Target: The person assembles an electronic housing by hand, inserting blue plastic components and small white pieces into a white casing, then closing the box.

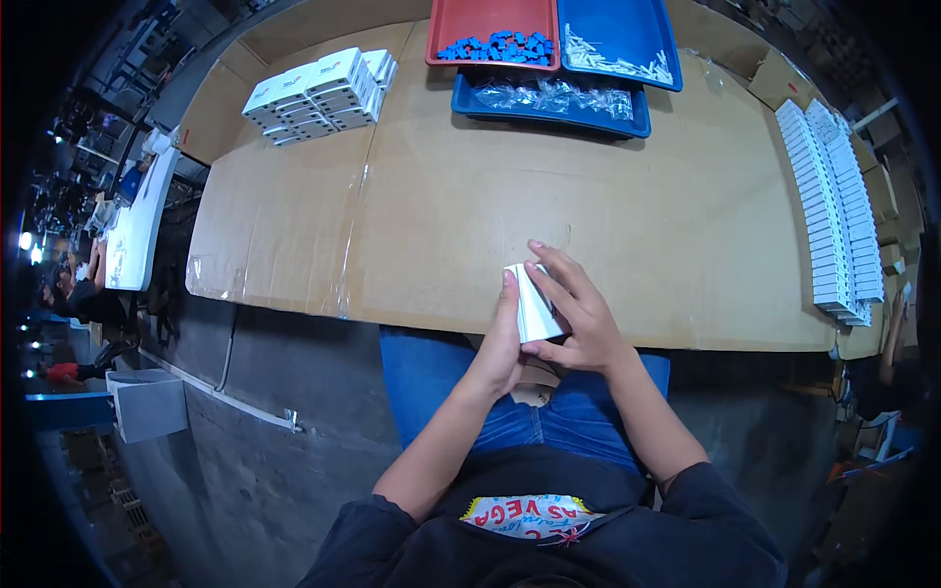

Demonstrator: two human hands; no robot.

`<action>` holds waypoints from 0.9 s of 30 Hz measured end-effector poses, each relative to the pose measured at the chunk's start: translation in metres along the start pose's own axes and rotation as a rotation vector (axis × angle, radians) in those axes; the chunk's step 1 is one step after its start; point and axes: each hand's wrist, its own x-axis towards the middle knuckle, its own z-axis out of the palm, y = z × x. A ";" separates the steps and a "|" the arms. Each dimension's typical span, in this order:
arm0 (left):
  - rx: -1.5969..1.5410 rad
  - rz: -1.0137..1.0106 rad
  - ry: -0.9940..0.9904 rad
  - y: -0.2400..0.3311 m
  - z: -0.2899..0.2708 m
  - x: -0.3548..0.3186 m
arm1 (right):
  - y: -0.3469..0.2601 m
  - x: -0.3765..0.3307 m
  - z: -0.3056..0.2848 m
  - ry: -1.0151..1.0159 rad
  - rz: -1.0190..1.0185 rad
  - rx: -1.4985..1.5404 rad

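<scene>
Between my two hands, over the near edge of the table, is a small white box (534, 306), tilted, with a narrow dark line along its left side. My left hand (500, 338) grips its left side, the thumb lying along the edge. My right hand (580, 318) is curved round the right side, fingers over the top and thumb at the lower end. The palms hide parts of the box, so I cannot see whether its far end is closed.
Stacked white boxes (321, 93) stand at the back left. A red tray (493, 15) with blue pieces, a blue tray (608, 20) with white pieces and a lower blue tray (549, 124) with clear bags sit at the back. Long rows of white boxes (828, 211) line the right.
</scene>
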 end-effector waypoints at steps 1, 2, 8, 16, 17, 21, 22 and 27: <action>0.001 0.005 0.001 -0.002 0.002 -0.001 | 0.003 0.003 -0.001 0.000 -0.005 0.001; -0.027 0.033 0.014 -0.004 0.004 -0.002 | 0.005 0.005 -0.003 -0.016 -0.043 0.001; -0.013 0.098 0.030 -0.014 -0.001 0.002 | 0.018 0.007 0.008 0.072 -0.177 0.042; 0.130 0.231 -0.036 -0.015 0.002 -0.001 | 0.011 0.005 0.021 0.311 0.099 0.285; 0.129 0.229 -0.036 -0.017 0.002 0.002 | 0.008 0.006 0.024 0.311 0.101 0.285; 0.895 0.697 0.122 -0.034 -0.019 0.013 | -0.005 0.006 0.031 0.296 0.321 0.547; 0.613 0.594 0.119 -0.029 -0.018 0.013 | -0.006 0.006 0.031 0.230 0.342 0.475; 0.034 0.410 0.219 -0.012 -0.021 0.011 | -0.014 0.002 0.020 0.040 0.295 0.304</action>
